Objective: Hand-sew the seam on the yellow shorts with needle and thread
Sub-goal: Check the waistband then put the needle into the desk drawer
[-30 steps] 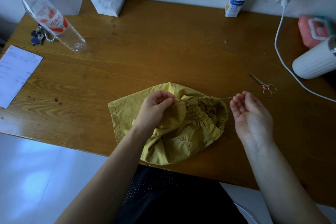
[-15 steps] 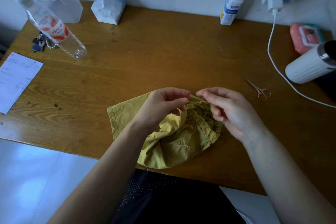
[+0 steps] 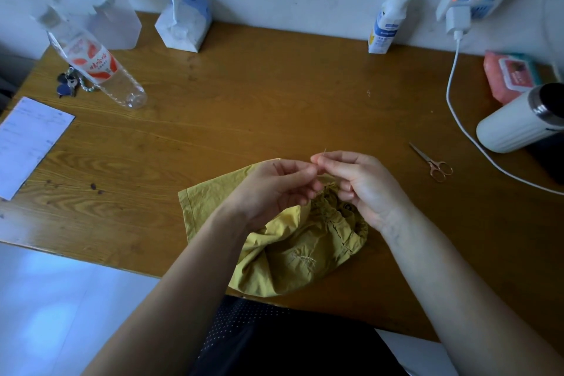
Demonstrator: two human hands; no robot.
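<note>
At the far left a sheet of paper (image 3: 29,143) lies on the wooden table (image 3: 259,85), and its left side is cut off by the edge of the view. Beyond it a bunch of keys (image 3: 67,85) lies just beside a clear plastic bottle (image 3: 94,64) with a red label. A cloudy plastic container (image 3: 114,24) and a white tissue pack (image 3: 184,21) are against the far wall.

The yellow shorts (image 3: 293,253) lie crumpled at the near edge of the table, in front of the person. The left hand (image 3: 271,189) is over them with its fingers curled. A raised fold of the cloth goes up into these fingers, so the hand holds it, but the pinch itself is hidden behind the hand. The right hand (image 3: 363,186) meets it fingertip to fingertip, and its thumb and forefinger are pressed together on the needle (image 3: 324,151). Only the thin tip of the needle shows above them. The thread is too fine to make out.

To the right, small scissors (image 3: 432,163) lie apart from the shorts. A white bottle (image 3: 387,24) is at the wall. A white cable (image 3: 451,94) runs down from a charger (image 3: 457,17), and a pink packet (image 3: 509,76) and a white flask (image 3: 515,128) are partly cut off at the right edge.
</note>
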